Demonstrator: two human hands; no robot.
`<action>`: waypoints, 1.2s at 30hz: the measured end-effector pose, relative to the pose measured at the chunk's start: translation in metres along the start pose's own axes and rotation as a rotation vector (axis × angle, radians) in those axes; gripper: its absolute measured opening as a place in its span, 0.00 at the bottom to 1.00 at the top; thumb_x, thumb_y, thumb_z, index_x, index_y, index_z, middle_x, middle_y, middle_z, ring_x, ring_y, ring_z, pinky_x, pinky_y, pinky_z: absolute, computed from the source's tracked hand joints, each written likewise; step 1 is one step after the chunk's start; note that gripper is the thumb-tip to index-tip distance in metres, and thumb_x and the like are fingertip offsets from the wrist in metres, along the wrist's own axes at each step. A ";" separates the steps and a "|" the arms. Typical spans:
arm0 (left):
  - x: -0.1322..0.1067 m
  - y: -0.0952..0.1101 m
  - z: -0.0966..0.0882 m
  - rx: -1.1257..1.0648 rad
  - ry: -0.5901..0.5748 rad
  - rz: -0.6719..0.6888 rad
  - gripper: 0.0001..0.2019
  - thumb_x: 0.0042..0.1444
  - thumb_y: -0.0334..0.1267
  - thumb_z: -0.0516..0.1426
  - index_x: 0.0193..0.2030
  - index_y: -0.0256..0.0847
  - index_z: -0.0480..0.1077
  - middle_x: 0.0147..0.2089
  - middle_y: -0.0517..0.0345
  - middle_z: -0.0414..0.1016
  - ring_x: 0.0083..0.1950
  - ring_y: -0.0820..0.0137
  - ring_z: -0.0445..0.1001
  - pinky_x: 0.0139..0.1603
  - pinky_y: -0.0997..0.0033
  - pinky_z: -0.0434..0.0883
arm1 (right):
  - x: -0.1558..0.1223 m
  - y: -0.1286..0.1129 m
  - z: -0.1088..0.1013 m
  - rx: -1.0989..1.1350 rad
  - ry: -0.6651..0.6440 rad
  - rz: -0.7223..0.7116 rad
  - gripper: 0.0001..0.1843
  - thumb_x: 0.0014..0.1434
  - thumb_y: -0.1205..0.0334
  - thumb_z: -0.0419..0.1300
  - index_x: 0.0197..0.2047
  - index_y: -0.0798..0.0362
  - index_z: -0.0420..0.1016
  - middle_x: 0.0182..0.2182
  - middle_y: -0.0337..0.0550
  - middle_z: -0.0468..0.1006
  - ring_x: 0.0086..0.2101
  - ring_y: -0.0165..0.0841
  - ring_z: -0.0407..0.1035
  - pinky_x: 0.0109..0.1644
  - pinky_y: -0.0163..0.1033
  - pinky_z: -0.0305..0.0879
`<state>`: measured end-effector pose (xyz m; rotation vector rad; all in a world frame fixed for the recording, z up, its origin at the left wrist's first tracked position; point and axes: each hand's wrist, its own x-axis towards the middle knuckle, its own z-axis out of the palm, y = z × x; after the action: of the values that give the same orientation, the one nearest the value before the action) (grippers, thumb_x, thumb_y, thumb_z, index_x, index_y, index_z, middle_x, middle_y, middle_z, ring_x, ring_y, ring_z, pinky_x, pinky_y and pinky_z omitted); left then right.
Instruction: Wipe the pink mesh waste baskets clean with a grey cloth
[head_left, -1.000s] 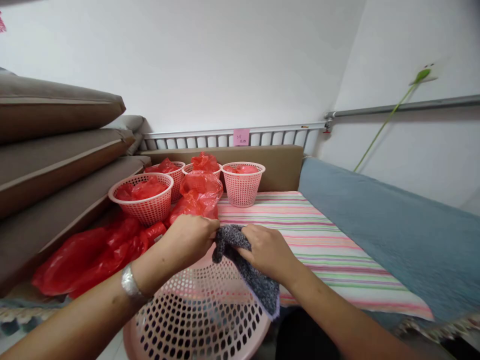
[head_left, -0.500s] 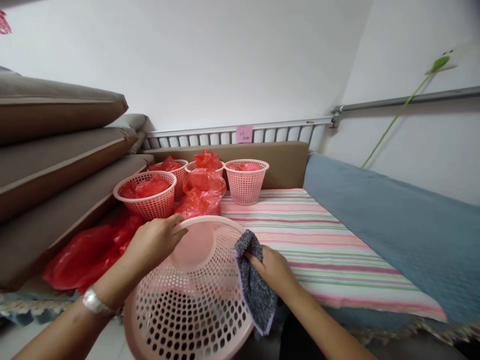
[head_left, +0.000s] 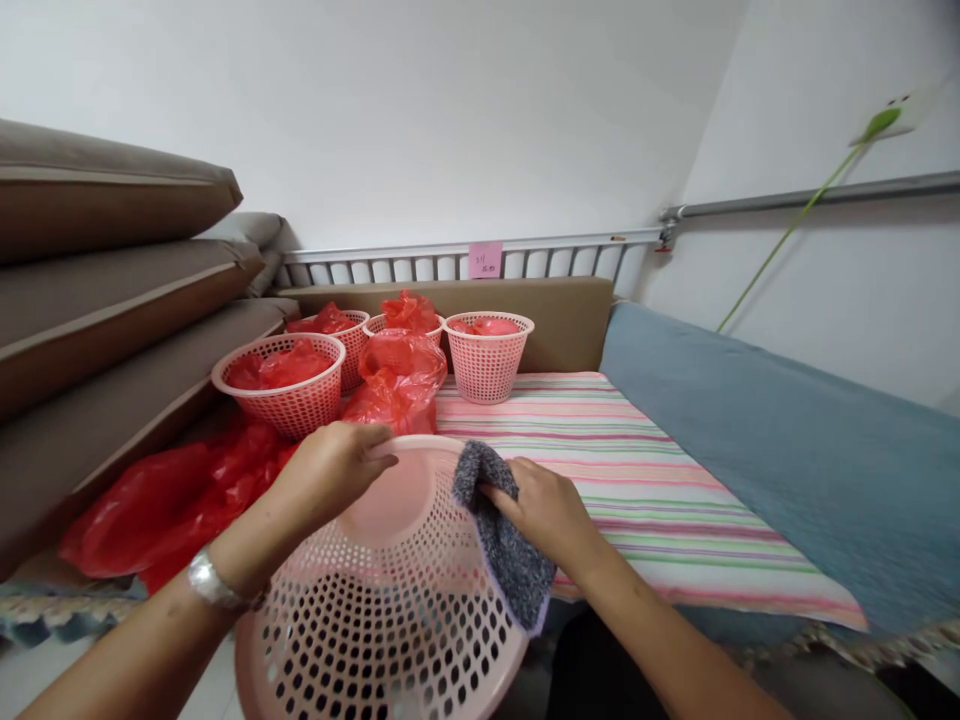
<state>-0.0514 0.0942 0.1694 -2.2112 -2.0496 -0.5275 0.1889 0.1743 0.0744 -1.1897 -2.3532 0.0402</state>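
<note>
A pink perforated plastic basket (head_left: pixel 375 580) is tilted in front of me, its inside facing the camera. My left hand (head_left: pixel 337 470) is closed on the rim at its upper left, thumb and fingers pinching the edge. In my right hand (head_left: pixel 544 505) is a dark grey cleaning cloth (head_left: pixel 510 560) with a pale purple border. The cloth is folded over the basket's upper right rim and hangs down along its side. My right fingers are partly hidden by the cloth.
Several pink baskets (head_left: pixel 489 365) with red plastic bags stand on a striped sheet (head_left: pixel 645 500). Loose red bags (head_left: pixel 180 500) lie at the left, beside stacked grey-brown cushions (head_left: pixel 112 300). A blue-covered backrest (head_left: pixel 750 410) runs along the right. A radiator (head_left: pixel 420 268) lines the wall.
My left hand has shifted slightly right along the rim. My right hand, with the cloth, has moved a little left and up on the basket edge. The view has shifted slightly.
</note>
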 end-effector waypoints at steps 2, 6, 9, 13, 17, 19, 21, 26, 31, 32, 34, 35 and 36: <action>-0.009 -0.013 0.000 -0.054 0.024 -0.083 0.13 0.55 0.46 0.53 0.26 0.41 0.66 0.22 0.64 0.67 0.25 0.73 0.67 0.26 0.76 0.58 | -0.013 0.007 0.016 0.092 -0.042 0.091 0.15 0.62 0.51 0.51 0.38 0.53 0.71 0.33 0.44 0.76 0.36 0.35 0.71 0.37 0.35 0.59; -0.025 -0.017 -0.006 0.029 0.049 -0.152 0.14 0.58 0.48 0.50 0.28 0.41 0.66 0.25 0.61 0.71 0.27 0.70 0.70 0.27 0.74 0.59 | -0.027 0.010 0.029 0.223 -0.080 0.149 0.18 0.63 0.50 0.47 0.38 0.54 0.72 0.33 0.45 0.77 0.36 0.36 0.71 0.36 0.35 0.59; -0.024 0.000 -0.012 0.256 0.065 -0.036 0.13 0.60 0.45 0.48 0.32 0.41 0.68 0.31 0.56 0.76 0.30 0.67 0.73 0.27 0.72 0.57 | -0.021 0.001 0.009 0.159 -0.060 0.112 0.18 0.62 0.49 0.49 0.36 0.53 0.72 0.32 0.44 0.76 0.34 0.35 0.71 0.35 0.35 0.58; -0.004 0.027 -0.009 0.331 0.001 0.205 0.11 0.60 0.39 0.48 0.32 0.42 0.69 0.30 0.56 0.77 0.29 0.67 0.74 0.25 0.71 0.56 | -0.003 -0.018 -0.026 0.011 0.024 -0.049 0.13 0.60 0.51 0.54 0.35 0.52 0.71 0.33 0.41 0.75 0.36 0.35 0.69 0.36 0.36 0.57; 0.011 0.027 -0.001 0.254 0.005 0.201 0.10 0.57 0.38 0.51 0.28 0.41 0.70 0.27 0.57 0.76 0.27 0.69 0.72 0.26 0.72 0.57 | -0.002 -0.018 -0.025 0.005 0.033 -0.026 0.11 0.59 0.52 0.55 0.36 0.51 0.70 0.32 0.40 0.75 0.35 0.34 0.70 0.36 0.36 0.57; 0.012 0.018 0.000 0.200 0.009 0.145 0.10 0.57 0.39 0.52 0.27 0.41 0.69 0.26 0.58 0.75 0.26 0.71 0.70 0.27 0.73 0.57 | -0.010 -0.010 -0.010 0.030 0.017 0.041 0.12 0.60 0.53 0.54 0.37 0.51 0.70 0.32 0.41 0.75 0.35 0.35 0.70 0.35 0.35 0.58; 0.008 0.004 -0.001 0.155 0.033 0.063 0.12 0.57 0.41 0.52 0.26 0.41 0.67 0.25 0.59 0.73 0.25 0.72 0.68 0.27 0.74 0.57 | -0.021 -0.002 0.007 0.062 -0.018 0.124 0.13 0.60 0.52 0.53 0.36 0.53 0.71 0.32 0.43 0.76 0.34 0.36 0.71 0.35 0.36 0.58; -0.018 -0.019 -0.007 0.112 0.060 -0.134 0.15 0.58 0.47 0.51 0.25 0.41 0.64 0.24 0.61 0.72 0.28 0.70 0.71 0.26 0.75 0.57 | -0.043 -0.001 0.036 0.268 -0.055 0.161 0.15 0.63 0.53 0.48 0.42 0.52 0.71 0.37 0.45 0.77 0.39 0.37 0.71 0.39 0.37 0.60; -0.023 0.003 -0.011 0.369 0.048 0.022 0.10 0.60 0.41 0.48 0.33 0.42 0.68 0.32 0.56 0.77 0.30 0.66 0.74 0.24 0.72 0.54 | -0.025 -0.015 0.006 0.129 -0.017 0.044 0.15 0.62 0.52 0.50 0.36 0.53 0.71 0.31 0.44 0.76 0.34 0.35 0.70 0.36 0.36 0.59; -0.019 0.011 -0.011 0.382 0.014 0.128 0.09 0.60 0.38 0.49 0.33 0.41 0.68 0.32 0.56 0.77 0.29 0.66 0.74 0.24 0.71 0.54 | -0.018 -0.020 -0.003 0.081 -0.001 -0.035 0.14 0.61 0.52 0.51 0.35 0.53 0.71 0.31 0.43 0.75 0.34 0.35 0.70 0.36 0.36 0.58; -0.010 0.024 -0.009 0.367 -0.053 0.320 0.08 0.58 0.31 0.49 0.31 0.40 0.68 0.30 0.57 0.77 0.28 0.68 0.74 0.24 0.72 0.55 | -0.004 -0.030 -0.020 -0.003 0.026 -0.193 0.14 0.60 0.51 0.54 0.34 0.52 0.70 0.32 0.42 0.75 0.34 0.35 0.69 0.37 0.37 0.58; -0.005 0.029 -0.007 0.359 -0.070 0.369 0.08 0.57 0.29 0.50 0.31 0.40 0.69 0.29 0.57 0.77 0.27 0.68 0.74 0.24 0.72 0.56 | 0.002 -0.034 -0.025 -0.035 0.033 -0.239 0.14 0.59 0.50 0.55 0.34 0.52 0.70 0.32 0.42 0.75 0.34 0.35 0.68 0.36 0.37 0.58; 0.000 0.032 -0.005 0.352 -0.075 0.384 0.08 0.56 0.28 0.50 0.31 0.40 0.69 0.29 0.57 0.77 0.27 0.68 0.75 0.24 0.72 0.56 | 0.006 -0.037 -0.028 -0.057 0.039 -0.254 0.14 0.58 0.50 0.56 0.34 0.52 0.70 0.32 0.42 0.75 0.34 0.35 0.68 0.36 0.37 0.58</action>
<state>-0.0213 0.0895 0.1794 -2.3361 -1.5343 -0.0444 0.1708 0.1508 0.1107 -0.8997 -2.4657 -0.1356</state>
